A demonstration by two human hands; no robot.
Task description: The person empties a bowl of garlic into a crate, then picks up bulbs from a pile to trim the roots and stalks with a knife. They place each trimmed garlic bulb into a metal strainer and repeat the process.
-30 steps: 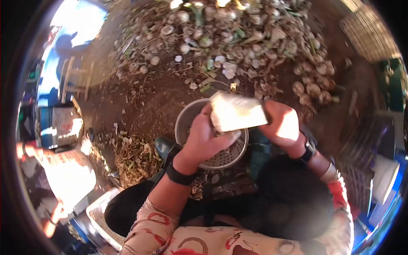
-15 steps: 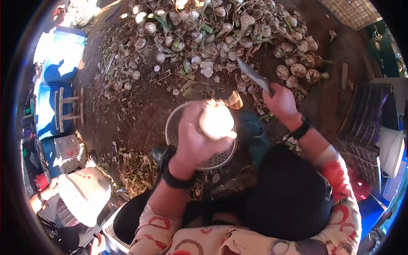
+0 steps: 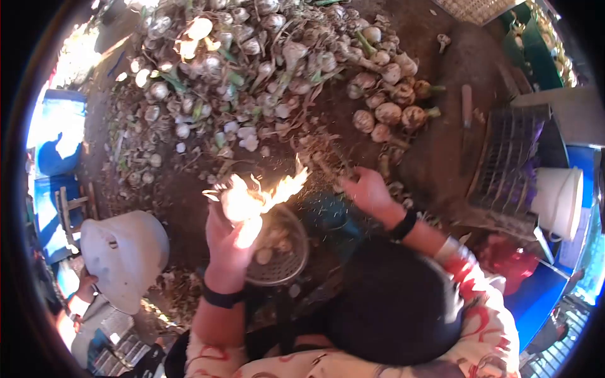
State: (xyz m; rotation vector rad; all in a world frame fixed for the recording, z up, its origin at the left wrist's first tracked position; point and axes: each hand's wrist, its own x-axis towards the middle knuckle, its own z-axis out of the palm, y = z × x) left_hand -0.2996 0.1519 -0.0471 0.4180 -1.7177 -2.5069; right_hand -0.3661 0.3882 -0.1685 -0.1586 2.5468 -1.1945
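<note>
My left hand point(image 3: 225, 249) is closed around a garlic bulb point(image 3: 238, 203), which is glaringly bright in the sun. Ragged, papery bits stick out from the bulb to the right. Below and beside that hand is a perforated metal colander point(image 3: 305, 255) with several pale bulbs point(image 3: 275, 244) in it. My right hand point(image 3: 372, 194), to the right of the colander, is closed on a knife whose blade is smeared by motion. Small flecks hang in the air under the right hand. Bulb and knife are apart.
A heap of garlic point(image 3: 271, 57) with stalks covers the ground ahead. Dirty bulbs point(image 3: 387, 113) lie at its right, near a wooden-handled tool point(image 3: 466, 107). A co-worker's hand point(image 3: 87, 286) holds a white bucket point(image 3: 135, 252) at left. A dark crate point(image 3: 507, 167) and another bucket point(image 3: 558, 205) stand right.
The view has shifted. My left hand has moved left of the colander with the bulb, and loose bits now trail from it. The right hand has lowered with the knife. The co-worker's bucket is higher.
</note>
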